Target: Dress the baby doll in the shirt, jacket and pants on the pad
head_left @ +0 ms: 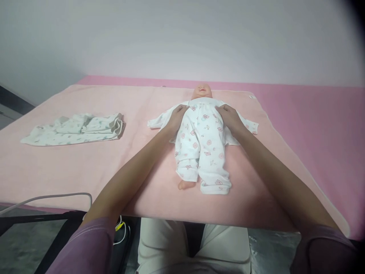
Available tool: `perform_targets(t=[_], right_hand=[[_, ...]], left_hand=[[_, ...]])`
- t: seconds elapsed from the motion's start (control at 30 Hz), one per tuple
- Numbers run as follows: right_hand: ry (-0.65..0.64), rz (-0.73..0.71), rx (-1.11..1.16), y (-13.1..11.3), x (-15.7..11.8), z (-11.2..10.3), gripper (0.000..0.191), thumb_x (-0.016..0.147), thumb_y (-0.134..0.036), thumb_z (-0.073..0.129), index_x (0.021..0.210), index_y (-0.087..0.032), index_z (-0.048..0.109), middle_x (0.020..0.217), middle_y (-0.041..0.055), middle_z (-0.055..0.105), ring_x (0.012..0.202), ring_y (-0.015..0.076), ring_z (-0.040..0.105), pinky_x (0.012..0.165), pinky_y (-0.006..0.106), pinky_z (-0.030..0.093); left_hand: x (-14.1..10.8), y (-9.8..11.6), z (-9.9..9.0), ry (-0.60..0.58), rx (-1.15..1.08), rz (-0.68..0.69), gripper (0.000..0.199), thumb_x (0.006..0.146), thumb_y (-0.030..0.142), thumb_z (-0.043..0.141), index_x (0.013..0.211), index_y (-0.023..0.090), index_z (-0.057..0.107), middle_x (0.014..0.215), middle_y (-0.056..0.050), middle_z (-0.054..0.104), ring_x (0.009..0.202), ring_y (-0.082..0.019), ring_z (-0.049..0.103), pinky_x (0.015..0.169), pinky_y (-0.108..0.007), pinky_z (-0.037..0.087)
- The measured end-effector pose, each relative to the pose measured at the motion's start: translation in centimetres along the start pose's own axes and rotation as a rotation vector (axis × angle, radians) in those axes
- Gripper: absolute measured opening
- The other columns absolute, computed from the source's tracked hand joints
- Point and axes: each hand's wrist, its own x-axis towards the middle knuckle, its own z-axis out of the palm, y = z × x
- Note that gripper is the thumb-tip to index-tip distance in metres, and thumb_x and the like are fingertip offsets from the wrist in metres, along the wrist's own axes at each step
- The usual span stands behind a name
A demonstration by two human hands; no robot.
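Note:
A baby doll (202, 90) lies on its back on the pink cloth, head at the far end, in a white printed top (159, 121). White baby trousers (205, 148) with pink prints cover its legs and reach up to the chest. My left hand (178, 116) pinches the trousers' waistband at its left side, and my right hand (227, 115) grips the same band at the right. One doll foot (186, 185) shows below the left trouser leg; the other foot is hidden in the right leg.
Folded white printed clothing (76, 129) with grey-brown edges lies to the left on the pink cloth (137, 182). A white cable (48, 197) runs over the near left edge. Behind the table stands a pale wall (182, 42).

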Motion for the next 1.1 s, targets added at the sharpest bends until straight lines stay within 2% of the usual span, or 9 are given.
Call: perform_targets(t=[0.1,0.2,0.37,0.47,0.67,0.8,0.9,1.0,1.1], right_hand=[[-0.021,-0.215,-0.202,-1.9,0.1,0.0,0.049,0.106,-0.052,0.07,0.073,-0.024,0.047,0.079,0.0021,0.054,0.081,0.022,0.05,0.08,0.037,0.044],[-0.06,-0.388,-0.253,-2.6,1.2,0.7,0.047,0.105,-0.052,0.072,0.075,-0.024,0.048,0.078,0.0022,0.054,0.079,0.0216,0.048,0.081,0.037,0.042],[-0.02,-0.218,-0.092,-0.9,4.7,1.6,0.056,0.102,-0.073,0.073,0.082,-0.026,0.049,0.073,-0.0012,0.046,0.075,0.0205,0.044,0.075,0.035,0.04],[-0.011,-0.139,-0.145,0.6,6.5,1.6,0.054,0.1,-0.071,0.077,0.084,-0.027,0.051,0.073,-0.0007,0.049,0.076,0.0218,0.048,0.077,0.036,0.043],[0.08,-0.314,-0.472,-0.1,6.3,1.1,0.035,0.105,-0.057,0.069,0.099,-0.024,0.058,0.101,0.0104,0.061,0.106,0.0332,0.057,0.103,0.053,0.048],[0.031,-0.622,-0.578,-4.8,-1.5,0.6,0.029,0.113,-0.049,0.054,0.129,-0.025,0.06,0.135,0.0168,0.059,0.134,0.041,0.051,0.114,0.062,0.044],[-0.284,-0.755,-0.568,-7.6,-11.0,0.2,0.016,0.113,-0.037,0.056,0.125,-0.029,0.064,0.124,0.0118,0.068,0.119,0.0368,0.062,0.106,0.055,0.05],[-0.499,-0.793,-0.635,-7.0,-19.2,0.0,0.014,0.109,-0.036,0.067,0.121,-0.027,0.067,0.117,0.0119,0.072,0.109,0.0368,0.065,0.097,0.053,0.051],[-0.504,-0.759,-0.67,-4.1,-23.1,0.4,0.023,0.105,-0.038,0.076,0.122,-0.026,0.067,0.121,0.0146,0.073,0.113,0.0402,0.065,0.097,0.055,0.052]], left_hand=[[0.4,2.0,0.2,-0.115,0.065,0.147,0.031,0.109,0.044,0.074,0.094,0.021,0.062,0.093,-0.003,0.061,0.087,-0.018,0.06,0.085,-0.032,0.049],[1.9,2.7,0.9,-0.154,0.122,0.237,0.034,0.11,0.048,0.073,0.096,0.022,0.059,0.09,-0.002,0.054,0.084,-0.018,0.055,0.084,-0.032,0.046],[5.0,1.1,2.0,0.059,0.195,0.136,0.035,0.115,0.04,0.065,0.091,0.022,0.049,0.087,0.0,0.05,0.083,-0.017,0.051,0.084,-0.031,0.041],[5.8,0.5,2.3,0.106,0.28,0.128,0.036,0.114,0.033,0.067,0.087,0.022,0.047,0.086,0.0,0.051,0.082,-0.017,0.05,0.084,-0.032,0.039],[4.7,2.5,2.0,0.068,0.422,0.126,0.031,0.103,0.022,0.078,0.088,0.023,0.052,0.087,-0.005,0.06,0.093,-0.026,0.056,0.092,-0.038,0.039],[-0.6,4.7,1.1,0.141,0.551,0.223,0.025,0.099,0.023,0.08,0.099,0.023,0.055,0.111,-0.012,0.063,0.123,-0.035,0.052,0.109,-0.044,0.038],[-8.7,5.4,-0.2,0.11,0.658,0.306,0.017,0.105,0.03,0.071,0.112,0.024,0.056,0.127,-0.013,0.064,0.126,-0.035,0.054,0.111,-0.047,0.04],[-18.0,4.7,-1.9,0.086,0.781,0.258,0.017,0.107,0.037,0.064,0.119,0.026,0.056,0.125,-0.013,0.065,0.118,-0.035,0.059,0.104,-0.049,0.046],[-24.3,2.9,-3.0,-0.001,0.85,0.109,0.021,0.105,0.041,0.063,0.12,0.029,0.057,0.13,-0.012,0.068,0.12,-0.038,0.062,0.104,-0.054,0.047]])
